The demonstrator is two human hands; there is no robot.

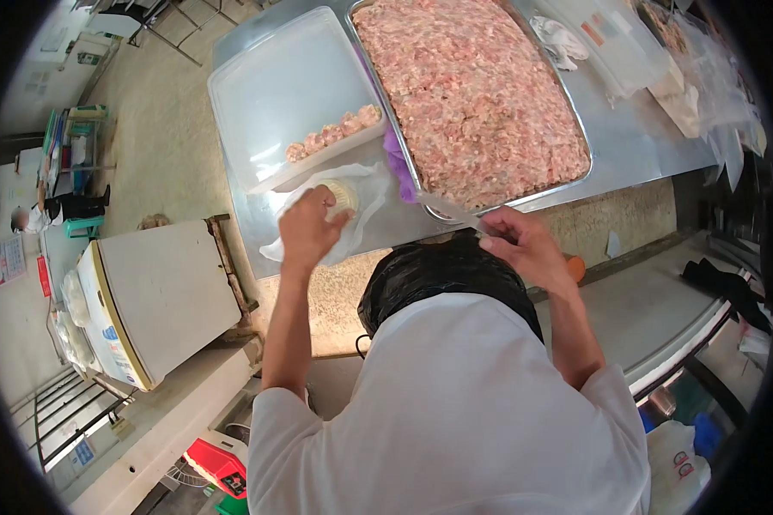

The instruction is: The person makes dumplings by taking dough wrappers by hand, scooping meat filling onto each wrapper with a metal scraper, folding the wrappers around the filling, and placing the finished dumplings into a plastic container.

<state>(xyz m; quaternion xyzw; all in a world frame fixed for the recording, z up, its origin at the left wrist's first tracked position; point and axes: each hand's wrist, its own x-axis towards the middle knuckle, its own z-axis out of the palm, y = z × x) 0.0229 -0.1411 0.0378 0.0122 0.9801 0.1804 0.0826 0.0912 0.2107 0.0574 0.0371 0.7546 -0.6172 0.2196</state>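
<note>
Handy to the meat (481,103), a spatula (452,209) is gripped by the right hand (531,247); the left hand (311,227) is poised at wrappers (346,196), grip unclear.

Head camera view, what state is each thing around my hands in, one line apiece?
Left hand: fingers bent, at the wrapper stack
Right hand: closed on the flat tool
Flat tool: held, blade near the tray's edge
Wrapper stack: partly hidden by the left hand
Minced meat: raw-looking, spread across the tray
Plastic tub: uncovered, one row inside
Purple cloth: bunched beside the tray
</note>
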